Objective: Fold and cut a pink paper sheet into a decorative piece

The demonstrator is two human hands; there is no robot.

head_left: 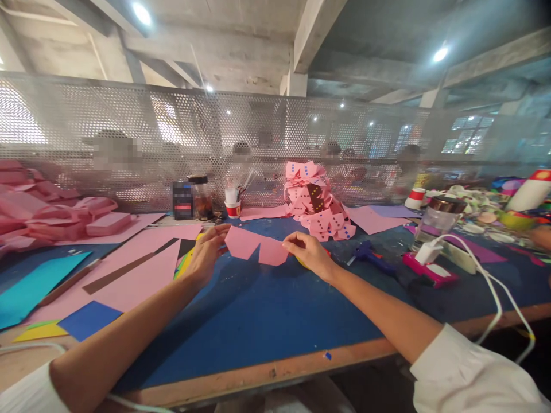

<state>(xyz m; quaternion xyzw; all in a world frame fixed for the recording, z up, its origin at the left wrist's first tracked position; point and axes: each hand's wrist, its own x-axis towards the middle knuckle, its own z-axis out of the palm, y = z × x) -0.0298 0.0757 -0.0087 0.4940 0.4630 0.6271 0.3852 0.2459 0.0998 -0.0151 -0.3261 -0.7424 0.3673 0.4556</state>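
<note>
A pink paper piece [245, 243] with a V-shaped notch in its lower edge is stretched between my hands above the blue tabletop [275, 321]. My left hand [205, 255] grips its left end, fingers behind the paper. At the right end, my right hand [310, 252] pinches a corner between thumb and fingers. Something yellow shows partly beneath the right hand. Just beyond the paper stands a heap of pink paper pieces [321, 201] with blue and dark dots. Right of my right hand lies a blue glue gun [372, 256].
Pink paper shapes [34, 201] pile up at left, near pink sheets [142, 275], a turquoise sheet [38, 287] and a blue sheet [90, 320]. A jar [202, 198] and paper cup [233, 207] stand behind. At right are a pink power strip [434, 272], white cable [495, 292] and glass jar [439, 221].
</note>
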